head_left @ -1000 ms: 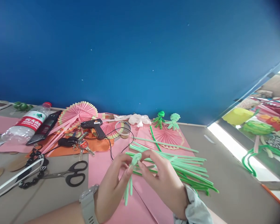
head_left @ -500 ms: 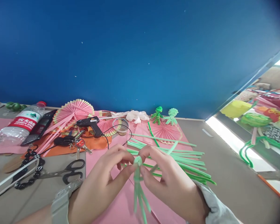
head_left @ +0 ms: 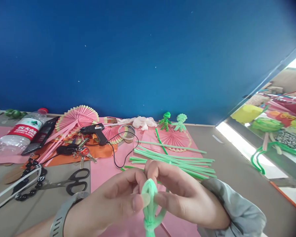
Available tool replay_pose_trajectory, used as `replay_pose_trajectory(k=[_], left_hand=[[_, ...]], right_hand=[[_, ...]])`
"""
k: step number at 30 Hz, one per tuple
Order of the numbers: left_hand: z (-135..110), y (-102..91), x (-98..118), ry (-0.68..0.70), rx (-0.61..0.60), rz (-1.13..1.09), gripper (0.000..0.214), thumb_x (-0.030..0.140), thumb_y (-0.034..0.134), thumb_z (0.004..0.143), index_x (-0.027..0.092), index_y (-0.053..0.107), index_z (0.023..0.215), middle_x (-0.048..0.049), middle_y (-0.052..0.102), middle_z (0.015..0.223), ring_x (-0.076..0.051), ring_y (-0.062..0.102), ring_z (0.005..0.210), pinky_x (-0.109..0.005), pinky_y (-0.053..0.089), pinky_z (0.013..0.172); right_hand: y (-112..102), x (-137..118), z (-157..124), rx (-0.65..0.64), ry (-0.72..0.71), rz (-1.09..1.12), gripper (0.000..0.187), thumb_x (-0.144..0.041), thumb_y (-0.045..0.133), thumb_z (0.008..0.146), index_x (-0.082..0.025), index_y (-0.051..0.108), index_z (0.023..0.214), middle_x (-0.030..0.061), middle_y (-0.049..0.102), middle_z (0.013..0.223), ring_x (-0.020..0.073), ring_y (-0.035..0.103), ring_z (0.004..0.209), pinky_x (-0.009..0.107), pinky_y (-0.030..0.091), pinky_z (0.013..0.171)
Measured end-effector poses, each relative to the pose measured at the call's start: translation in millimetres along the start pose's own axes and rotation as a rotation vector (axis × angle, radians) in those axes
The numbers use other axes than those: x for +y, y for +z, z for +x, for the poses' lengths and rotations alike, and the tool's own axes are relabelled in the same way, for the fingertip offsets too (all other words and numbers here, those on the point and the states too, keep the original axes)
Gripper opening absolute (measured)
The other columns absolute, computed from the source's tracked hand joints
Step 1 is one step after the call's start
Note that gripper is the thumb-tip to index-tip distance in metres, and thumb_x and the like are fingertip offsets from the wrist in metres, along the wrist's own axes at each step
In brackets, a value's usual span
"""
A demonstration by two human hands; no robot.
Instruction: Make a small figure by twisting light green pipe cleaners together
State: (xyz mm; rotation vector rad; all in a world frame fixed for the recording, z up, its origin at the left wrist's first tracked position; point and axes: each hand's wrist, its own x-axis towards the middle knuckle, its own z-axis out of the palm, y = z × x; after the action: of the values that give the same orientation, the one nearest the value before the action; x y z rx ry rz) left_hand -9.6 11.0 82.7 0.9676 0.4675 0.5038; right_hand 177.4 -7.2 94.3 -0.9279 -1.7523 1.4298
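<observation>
A bundle of light green pipe cleaners [head_left: 150, 210], looped at the top and bound lower down, is pinched between both hands. My left hand [head_left: 118, 197] grips its left side with thumb and fingers. On the other side my right hand [head_left: 180, 194] presses thumb and fingers against the same bundle. The bundle's lower end runs out of the picture. Just beyond the hands, several loose green pipe cleaners [head_left: 177, 160] lie across pink paper [head_left: 106, 177]. Two small twisted figures, a dark green one [head_left: 165, 121] and a pale green one [head_left: 181, 122], stand near the blue wall.
Left of the hands are black scissors [head_left: 76, 182], keys [head_left: 85, 153] and a black bead bracelet [head_left: 27, 196]. Farther back sit a glue gun [head_left: 96, 131] with its cord, a folded pink paper fan [head_left: 77, 120] and a plastic bottle [head_left: 26, 130]. A blue wall [head_left: 148, 59] rises behind.
Both hands have drawn nearer to me with the pipe cleaner bundle, which now appears larger and lower. Its spread lower ends have dropped out of view.
</observation>
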Motion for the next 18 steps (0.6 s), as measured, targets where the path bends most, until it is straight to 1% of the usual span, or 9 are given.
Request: replay_pose_trajectory(k=[4, 7, 10, 14, 16, 18], left_hand=[[-0.3, 0.1, -3.4, -0.048, -0.008, -0.016, 0.024, 0.040, 0.052, 0.081, 0.021, 0.057, 0.093, -0.0016, 0.040, 0.079, -0.014, 0.038, 0.072, -0.028, 0.033, 0.071], [-0.5, -0.4, -4.8, -0.041, -0.028, -0.043, 0.024, 0.042, 0.052, 0.080, 0.021, 0.057, 0.089, -0.0018, 0.040, 0.079, -0.013, 0.038, 0.070, -0.029, 0.033, 0.072], [-0.5, -0.2, -4.8, -0.027, -0.019, -0.069, 0.020, 0.040, 0.050, 0.082, 0.020, 0.056, 0.083, -0.0009, 0.040, 0.077, -0.012, 0.036, 0.068, -0.026, 0.032, 0.068], [1.3, -0.9, -5.2, 0.022, -0.017, -0.071, 0.020, 0.038, 0.048, 0.084, 0.019, 0.054, 0.079, -0.0006, 0.042, 0.077, -0.011, 0.032, 0.065, -0.023, 0.031, 0.062], [1.9, -2.3, -6.8, 0.059, 0.014, -0.010, 0.020, 0.038, 0.047, 0.084, 0.020, 0.053, 0.078, 0.0005, 0.042, 0.073, -0.011, 0.032, 0.064, -0.022, 0.031, 0.061], [1.4, -3.6, -9.6, 0.094, 0.092, 0.087, 0.021, 0.038, 0.044, 0.086, 0.021, 0.052, 0.077, 0.0020, 0.038, 0.069, -0.011, 0.033, 0.063, -0.022, 0.032, 0.061]], right_hand=[[-1.4, -1.5, 1.1, -0.073, 0.011, 0.061, 0.006, -0.024, 0.049, 0.082, -0.018, 0.047, 0.081, 0.0027, 0.050, 0.081, 0.0145, 0.050, 0.077, 0.030, 0.044, 0.073], [-1.1, -1.7, 0.6, -0.065, 0.054, 0.127, 0.012, -0.030, 0.050, 0.082, -0.019, 0.047, 0.079, 0.0032, 0.050, 0.082, 0.0155, 0.051, 0.079, 0.034, 0.045, 0.076], [-0.5, -2.3, 0.1, -0.080, 0.096, 0.204, 0.017, -0.036, 0.049, 0.082, -0.020, 0.046, 0.079, 0.0037, 0.050, 0.083, 0.0149, 0.052, 0.077, 0.033, 0.045, 0.074], [-0.9, -1.5, 1.0, -0.099, 0.113, 0.235, 0.020, -0.039, 0.049, 0.083, -0.019, 0.046, 0.079, 0.0030, 0.049, 0.083, 0.0132, 0.052, 0.075, 0.030, 0.045, 0.072], [-0.7, 0.6, 1.8, -0.082, 0.098, 0.230, 0.020, -0.038, 0.050, 0.083, -0.019, 0.046, 0.080, 0.0028, 0.049, 0.083, 0.0125, 0.051, 0.075, 0.029, 0.044, 0.072], [-0.1, 2.8, 2.7, -0.052, 0.085, 0.218, 0.018, -0.036, 0.050, 0.084, -0.018, 0.046, 0.082, 0.0030, 0.050, 0.083, 0.0123, 0.050, 0.076, 0.028, 0.044, 0.072]])
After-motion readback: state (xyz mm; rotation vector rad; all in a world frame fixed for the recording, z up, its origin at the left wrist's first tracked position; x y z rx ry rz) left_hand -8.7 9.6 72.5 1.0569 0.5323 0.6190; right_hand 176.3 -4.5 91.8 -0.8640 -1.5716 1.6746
